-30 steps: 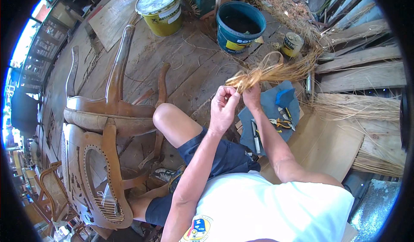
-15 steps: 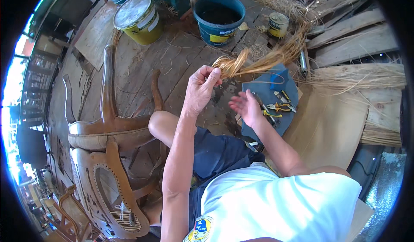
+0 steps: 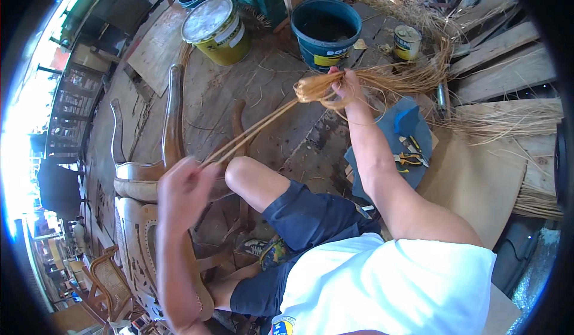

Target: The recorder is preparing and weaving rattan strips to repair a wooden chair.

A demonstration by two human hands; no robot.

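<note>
A bundle of long tan cane strands (image 3: 314, 88), looped into a knot at its near end, hangs in front of me. My right hand (image 3: 348, 89) is closed around it just behind the knot, and its loose tail spreads off to the right. My left hand (image 3: 182, 194), blurred by motion, grips a pair of strands (image 3: 257, 129) that run taut from the knot down to the left. Below that hand is an upturned wooden chair (image 3: 137, 188) with curved legs and a panelled back with holes along its edge.
A blue-green water bucket (image 3: 326, 33) and a lidded yellow bucket (image 3: 218, 33) stand ahead, with a small can (image 3: 407, 42) to the right. Pliers (image 3: 412, 158) lie on a blue-grey pad (image 3: 382, 133) at my right. Loose cane (image 3: 496, 120) trails over boards beyond.
My left hand has moved from the knot far down to the left, drawing strands taut. The right hand, open before, has risen and now grips the bundle. The view has shifted somewhat.
</note>
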